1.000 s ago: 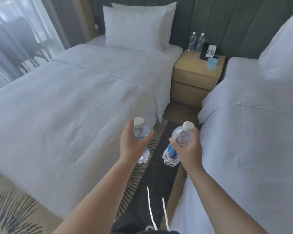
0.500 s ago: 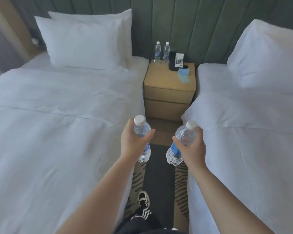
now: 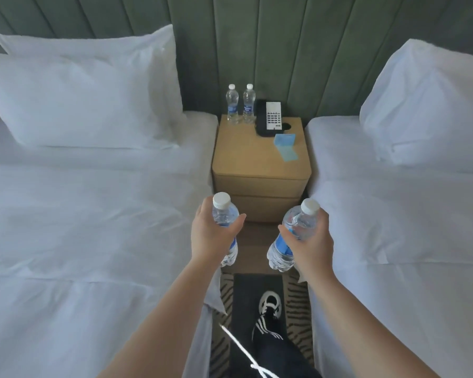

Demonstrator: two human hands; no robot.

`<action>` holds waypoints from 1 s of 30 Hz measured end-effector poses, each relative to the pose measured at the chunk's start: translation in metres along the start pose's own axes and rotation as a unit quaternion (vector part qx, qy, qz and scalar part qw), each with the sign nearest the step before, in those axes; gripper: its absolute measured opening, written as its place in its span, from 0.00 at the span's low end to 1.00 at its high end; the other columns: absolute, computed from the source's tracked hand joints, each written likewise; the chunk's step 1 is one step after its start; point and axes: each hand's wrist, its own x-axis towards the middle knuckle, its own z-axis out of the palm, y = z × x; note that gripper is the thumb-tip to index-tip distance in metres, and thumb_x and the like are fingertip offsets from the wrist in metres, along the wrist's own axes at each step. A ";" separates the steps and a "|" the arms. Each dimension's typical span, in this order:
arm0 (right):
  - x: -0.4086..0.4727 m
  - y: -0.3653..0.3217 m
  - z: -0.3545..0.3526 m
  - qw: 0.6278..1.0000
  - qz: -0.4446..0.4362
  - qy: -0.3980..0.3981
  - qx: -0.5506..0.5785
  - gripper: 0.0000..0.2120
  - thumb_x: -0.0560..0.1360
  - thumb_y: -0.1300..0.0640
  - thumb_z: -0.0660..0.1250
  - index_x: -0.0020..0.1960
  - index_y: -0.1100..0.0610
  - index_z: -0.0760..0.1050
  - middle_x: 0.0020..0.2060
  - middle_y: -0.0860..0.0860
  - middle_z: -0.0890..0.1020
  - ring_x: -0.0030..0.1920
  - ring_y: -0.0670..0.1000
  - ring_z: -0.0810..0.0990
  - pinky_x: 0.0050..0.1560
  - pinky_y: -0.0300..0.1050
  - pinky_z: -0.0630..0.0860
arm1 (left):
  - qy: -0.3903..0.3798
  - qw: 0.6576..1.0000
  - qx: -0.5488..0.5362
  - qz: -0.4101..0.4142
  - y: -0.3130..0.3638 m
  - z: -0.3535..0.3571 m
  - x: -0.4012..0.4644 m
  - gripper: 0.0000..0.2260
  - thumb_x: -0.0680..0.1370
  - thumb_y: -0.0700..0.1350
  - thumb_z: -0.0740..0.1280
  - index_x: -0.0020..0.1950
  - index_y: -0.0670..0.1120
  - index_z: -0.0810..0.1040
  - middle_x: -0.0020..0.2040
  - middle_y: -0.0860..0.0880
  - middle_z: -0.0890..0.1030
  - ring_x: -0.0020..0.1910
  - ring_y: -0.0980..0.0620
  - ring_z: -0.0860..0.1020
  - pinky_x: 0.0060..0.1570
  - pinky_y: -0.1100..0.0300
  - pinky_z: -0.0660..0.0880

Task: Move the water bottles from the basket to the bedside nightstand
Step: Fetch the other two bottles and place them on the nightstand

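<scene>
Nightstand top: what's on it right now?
On the nightstand: two upright water bottles at the back left, a phone, a blue card. The phone covers the surface beneath it.

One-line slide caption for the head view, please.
Left hand and right hand each grip a water bottle, facing the nightstand that holds two more.

Wooden nightstand [image 3: 246, 156] with two water bottles [image 3: 240, 107], black telephone [image 3: 268, 118], blue notepad [image 3: 286, 147] on top

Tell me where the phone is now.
In the head view, the phone sits at the back of the nightstand, just right of two bottles, behind a blue pad.
</scene>
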 end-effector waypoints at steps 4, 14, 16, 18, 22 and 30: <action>0.079 0.013 0.021 1.000 0.018 0.003 0.009 0.32 0.66 0.53 0.77 0.65 0.52 0.66 0.56 0.49 0.78 0.54 0.51 0.79 0.52 0.44 0.75 | -0.003 1.000 -0.003 -0.005 0.000 0.041 0.069 0.21 0.67 0.55 0.76 0.55 0.56 0.71 0.49 0.55 0.79 0.47 0.57 0.77 0.40 0.64 0.72; 0.295 0.028 0.058 1.000 0.011 -0.019 0.013 0.31 0.65 0.53 0.78 0.63 0.51 0.67 0.55 0.48 0.79 0.54 0.50 0.78 0.53 0.47 0.77 | 0.014 1.000 -0.001 -0.025 0.035 0.145 0.253 0.18 0.67 0.53 0.76 0.48 0.53 0.70 0.44 0.55 0.77 0.45 0.56 0.77 0.40 0.61 0.73; 0.328 0.028 0.066 1.000 0.003 -0.015 0.015 0.31 0.65 0.55 0.78 0.62 0.52 0.67 0.54 0.47 0.78 0.53 0.49 0.78 0.53 0.48 0.77 | 0.012 0.999 0.003 -0.032 0.038 0.160 0.281 0.19 0.67 0.53 0.76 0.49 0.54 0.70 0.45 0.55 0.77 0.45 0.55 0.77 0.42 0.60 0.75; 0.356 0.029 0.076 1.000 -0.005 -0.010 0.006 0.31 0.64 0.55 0.78 0.62 0.55 0.68 0.53 0.47 0.77 0.52 0.47 0.77 0.53 0.49 0.78 | 0.008 0.999 0.003 -0.039 0.039 0.173 0.305 0.19 0.67 0.53 0.76 0.50 0.54 0.69 0.45 0.57 0.77 0.46 0.55 0.78 0.42 0.60 0.75; 0.400 0.036 0.099 0.999 0.016 -0.043 0.017 0.32 0.65 0.54 0.78 0.65 0.52 0.67 0.57 0.47 0.78 0.56 0.47 0.77 0.55 0.47 0.77 | 0.003 0.998 0.002 -0.060 0.030 0.192 0.347 0.21 0.67 0.53 0.76 0.53 0.53 0.71 0.47 0.55 0.78 0.47 0.53 0.78 0.45 0.58 0.76; 0.480 0.045 0.168 0.996 0.048 -0.078 0.007 0.29 0.65 0.51 0.78 0.59 0.43 0.66 0.50 0.38 0.78 0.50 0.36 0.78 0.46 0.34 0.74 | -0.024 0.995 -0.018 -0.092 -0.011 0.213 0.452 0.19 0.67 0.53 0.76 0.50 0.53 0.70 0.44 0.54 0.79 0.44 0.54 0.79 0.42 0.59 0.77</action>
